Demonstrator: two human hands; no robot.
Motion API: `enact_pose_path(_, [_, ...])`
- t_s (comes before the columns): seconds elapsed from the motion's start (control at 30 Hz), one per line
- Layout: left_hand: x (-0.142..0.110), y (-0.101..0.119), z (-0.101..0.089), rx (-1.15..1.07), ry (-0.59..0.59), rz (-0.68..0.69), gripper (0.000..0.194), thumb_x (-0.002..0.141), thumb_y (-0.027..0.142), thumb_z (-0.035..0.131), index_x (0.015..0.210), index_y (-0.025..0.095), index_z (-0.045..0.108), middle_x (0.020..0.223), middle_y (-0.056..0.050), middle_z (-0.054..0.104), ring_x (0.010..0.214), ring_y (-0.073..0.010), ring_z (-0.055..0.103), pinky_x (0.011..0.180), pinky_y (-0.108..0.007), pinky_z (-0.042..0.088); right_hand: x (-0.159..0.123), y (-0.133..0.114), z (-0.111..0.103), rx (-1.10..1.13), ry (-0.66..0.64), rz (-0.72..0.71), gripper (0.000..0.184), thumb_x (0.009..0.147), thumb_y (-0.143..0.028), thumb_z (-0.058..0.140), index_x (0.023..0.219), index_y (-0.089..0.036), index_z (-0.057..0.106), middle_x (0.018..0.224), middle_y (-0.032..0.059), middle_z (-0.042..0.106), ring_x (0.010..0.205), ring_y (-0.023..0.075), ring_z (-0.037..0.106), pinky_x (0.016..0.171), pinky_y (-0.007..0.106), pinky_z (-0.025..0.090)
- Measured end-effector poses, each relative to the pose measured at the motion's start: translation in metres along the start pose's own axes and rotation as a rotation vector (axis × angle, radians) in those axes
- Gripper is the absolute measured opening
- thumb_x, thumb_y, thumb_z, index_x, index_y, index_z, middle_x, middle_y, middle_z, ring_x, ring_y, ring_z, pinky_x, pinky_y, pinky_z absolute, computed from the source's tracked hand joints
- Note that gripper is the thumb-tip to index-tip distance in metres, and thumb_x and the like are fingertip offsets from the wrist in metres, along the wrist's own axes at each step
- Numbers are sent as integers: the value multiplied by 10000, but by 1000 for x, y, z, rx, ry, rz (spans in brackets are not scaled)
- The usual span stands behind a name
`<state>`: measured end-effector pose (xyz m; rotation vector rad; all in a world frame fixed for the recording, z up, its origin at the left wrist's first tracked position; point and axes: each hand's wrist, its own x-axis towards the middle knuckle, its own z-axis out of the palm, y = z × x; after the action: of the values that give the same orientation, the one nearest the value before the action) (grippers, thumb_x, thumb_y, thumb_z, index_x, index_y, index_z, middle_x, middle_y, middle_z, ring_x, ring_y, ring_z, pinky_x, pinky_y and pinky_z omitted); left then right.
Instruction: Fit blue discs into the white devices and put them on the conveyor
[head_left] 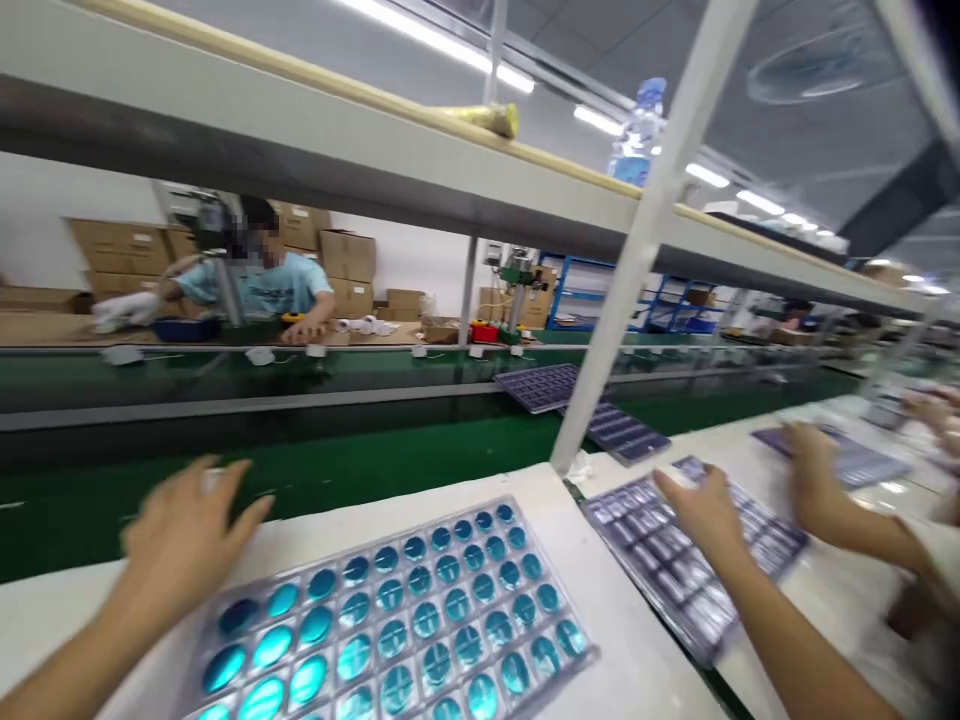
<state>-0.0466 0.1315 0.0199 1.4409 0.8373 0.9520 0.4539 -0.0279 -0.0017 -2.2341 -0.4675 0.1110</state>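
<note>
My left hand (187, 535) hovers over the white table (615, 660) at the far left corner of a clear blister tray (397, 620) filled with several round teal discs. Its fingers are spread and smeared by motion, and nothing shows in them. My right hand (701, 512) lies flat, fingers apart, on a second tray (667, 580) of small dark rectangular parts to the right. It touches the tray's far half without gripping it.
A co-worker's hand (814, 475) rests on another dark tray (855, 460) at the right. A white post (630, 280) rises between the tables. Beyond runs a green conveyor belt (375, 460) carrying two dark trays (585, 405). A person in a teal shirt (259, 285) works across it.
</note>
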Motion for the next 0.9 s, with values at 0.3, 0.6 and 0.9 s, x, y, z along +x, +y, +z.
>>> enact_pose_path(0.3, [-77,8,106,-431,-140,-356,457,951,508,444,1195,186,657,1162,-151,705,953,-282,696,805,-409,578,-244,-91,73,503,-866,-680,924,732,-341,736,1501,-315,223,1240,81,585,1097,298,604,936,436,477])
enact_pose_path(0.6, [-61,-11,66,-716,279,-262,389,945,496,458,1092,165,600,851,-73,650,599,-139,585,417,-187,411,-238,-95,87,3,-1488,-1162,104,842,-176,646,752,-225,625,772,-40,622,709,132,581,635,217,416])
enact_pose_path(0.9, [-66,-12,73,-563,279,-225,414,911,517,533,1172,199,573,789,-34,627,604,-153,596,433,-203,430,-261,-84,104,-343,-1493,-1478,162,802,-202,715,742,-203,565,715,-32,610,605,125,533,513,221,281])
